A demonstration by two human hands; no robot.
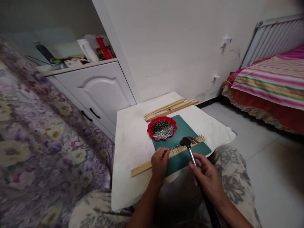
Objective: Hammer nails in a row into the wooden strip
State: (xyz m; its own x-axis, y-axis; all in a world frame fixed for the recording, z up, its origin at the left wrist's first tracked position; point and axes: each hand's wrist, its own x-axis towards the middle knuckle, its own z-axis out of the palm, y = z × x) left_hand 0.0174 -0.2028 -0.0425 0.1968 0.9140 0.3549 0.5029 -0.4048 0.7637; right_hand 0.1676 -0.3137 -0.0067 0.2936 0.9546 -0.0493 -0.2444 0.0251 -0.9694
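A long wooden strip lies slantwise across the green mat. Several nails stand up from its right half, and small holes dot the left end. My left hand rests over the strip's middle, thumb and forefinger pinched together on what looks like a nail, mostly hidden by the fingers. In my right hand is a claw hammer, gripped by its shaft, its head above the nailed part of the strip. Just behind the strip, a red scalloped dish holds a heap of loose nails.
More wooden strips lie stacked at the back of the table, which has a pale cover. A white cabinet and flowered curtain stand to the left. My knees flank the table; a bed is at the right.
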